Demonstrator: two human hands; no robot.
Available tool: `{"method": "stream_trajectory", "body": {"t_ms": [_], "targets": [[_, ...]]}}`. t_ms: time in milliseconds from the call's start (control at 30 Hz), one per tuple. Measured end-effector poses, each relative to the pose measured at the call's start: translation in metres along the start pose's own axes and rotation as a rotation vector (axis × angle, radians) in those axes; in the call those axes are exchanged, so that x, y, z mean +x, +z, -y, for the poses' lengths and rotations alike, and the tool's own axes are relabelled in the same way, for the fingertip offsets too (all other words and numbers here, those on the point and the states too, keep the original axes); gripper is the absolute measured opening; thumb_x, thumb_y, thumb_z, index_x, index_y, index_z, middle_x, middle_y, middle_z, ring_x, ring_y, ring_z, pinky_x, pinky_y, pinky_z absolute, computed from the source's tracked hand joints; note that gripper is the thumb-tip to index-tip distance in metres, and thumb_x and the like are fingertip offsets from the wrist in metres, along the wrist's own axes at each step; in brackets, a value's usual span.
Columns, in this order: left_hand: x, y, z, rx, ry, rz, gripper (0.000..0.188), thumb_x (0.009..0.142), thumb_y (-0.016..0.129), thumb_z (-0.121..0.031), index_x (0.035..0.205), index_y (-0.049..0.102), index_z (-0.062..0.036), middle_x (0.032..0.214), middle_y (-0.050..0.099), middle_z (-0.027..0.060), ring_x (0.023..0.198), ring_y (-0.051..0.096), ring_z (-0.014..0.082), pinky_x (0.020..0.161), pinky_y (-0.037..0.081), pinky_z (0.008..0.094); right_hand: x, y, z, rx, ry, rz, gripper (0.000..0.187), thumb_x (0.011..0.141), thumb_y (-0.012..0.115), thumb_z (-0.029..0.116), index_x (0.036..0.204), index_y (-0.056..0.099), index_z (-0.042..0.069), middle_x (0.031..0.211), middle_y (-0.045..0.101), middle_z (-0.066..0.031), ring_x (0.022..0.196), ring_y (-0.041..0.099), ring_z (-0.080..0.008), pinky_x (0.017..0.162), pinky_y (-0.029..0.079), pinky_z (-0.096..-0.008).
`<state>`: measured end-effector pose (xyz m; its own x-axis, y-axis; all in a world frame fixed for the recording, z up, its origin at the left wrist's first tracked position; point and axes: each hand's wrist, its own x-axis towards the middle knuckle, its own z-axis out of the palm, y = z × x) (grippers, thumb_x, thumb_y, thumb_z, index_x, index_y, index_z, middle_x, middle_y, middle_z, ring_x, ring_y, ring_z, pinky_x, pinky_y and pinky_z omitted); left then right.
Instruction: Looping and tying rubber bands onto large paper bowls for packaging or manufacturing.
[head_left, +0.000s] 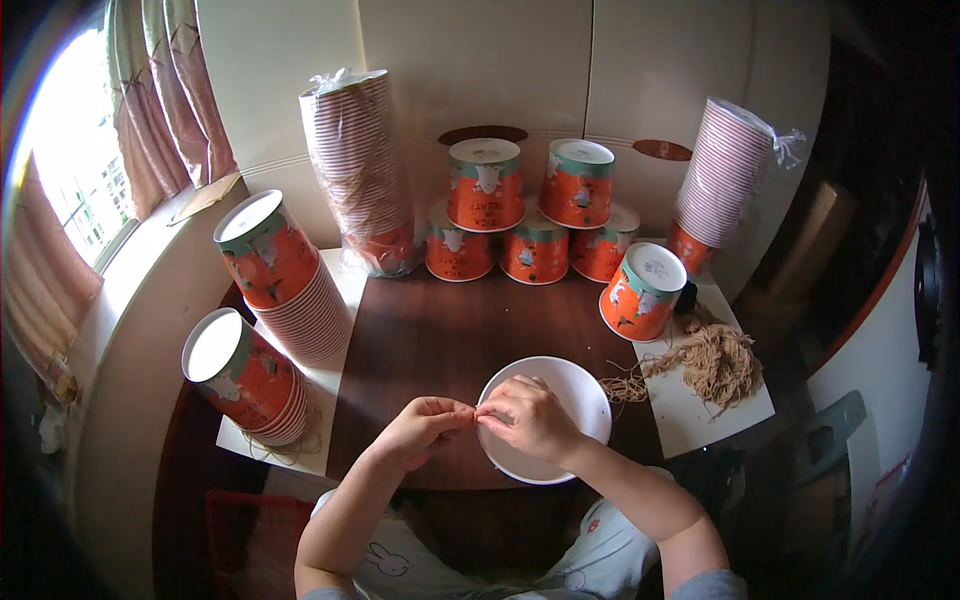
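My left hand [430, 430] and my right hand [530, 415] meet fingertip to fingertip in front of me, both pinched closed. Whatever sits between the fingers is too small to make out. Under my right hand is a round white bowl-like container [592, 425] on the brown table [430, 340], its inside partly hidden by that hand. Just right of the container, a tangled heap of tan string [722, 365] lies on a white board, with loose strands [625, 388] trailing toward the container's rim.
Upside-down orange paper buckets [533, 250] form a small pyramid at the back, with a single bucket [640, 295] nearer right. Tall plastic-wrapped bucket stacks [350, 150] [725, 165] rise at both back corners. Two more stacks [300, 290] [250, 385] line the left board [335, 385].
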<state>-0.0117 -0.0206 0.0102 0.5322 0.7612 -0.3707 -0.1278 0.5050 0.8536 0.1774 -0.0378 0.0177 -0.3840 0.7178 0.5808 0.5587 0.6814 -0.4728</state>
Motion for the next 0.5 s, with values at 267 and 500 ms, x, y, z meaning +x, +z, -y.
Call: {"method": "stream_trajectory", "body": {"t_ms": [267, 500], "targets": [[-0.0002, 0.0027, -0.0012, -0.004, -0.007, 0.030, 0.015, 0.083, 0.057, -0.014, 0.091, 0.061, -0.0025, 0.074, 0.056, -0.0042, 0.060, 0.044, 0.0020, 0.051, 0.035, 0.0147, 0.0021, -0.0015, 0.0035, -0.027, -0.003, 0.016, 0.004, 0.070, 0.065, 0.012, 0.071, 0.061, 0.010, 0.073, 0.057, -0.0014, 0.074, 0.054, -0.0193, 0.071, 0.040, -0.0334], [0.0001, 0.0037, 0.0003, 0.240, 0.147, 0.051, 0.014, 0.081, 0.057, -0.011, 0.090, 0.060, 0.0001, 0.078, 0.058, -0.0003, 0.069, 0.049, 0.0043, 0.061, 0.041, 0.0178, 0.0050, -0.0051, -0.0013, 0.233, 0.157, 0.026, 0.005, 0.074, 0.061, 0.007, 0.074, 0.058, 0.003, 0.074, 0.057, -0.0079, 0.069, 0.056, -0.0226, 0.061, 0.045, -0.0324]]}}
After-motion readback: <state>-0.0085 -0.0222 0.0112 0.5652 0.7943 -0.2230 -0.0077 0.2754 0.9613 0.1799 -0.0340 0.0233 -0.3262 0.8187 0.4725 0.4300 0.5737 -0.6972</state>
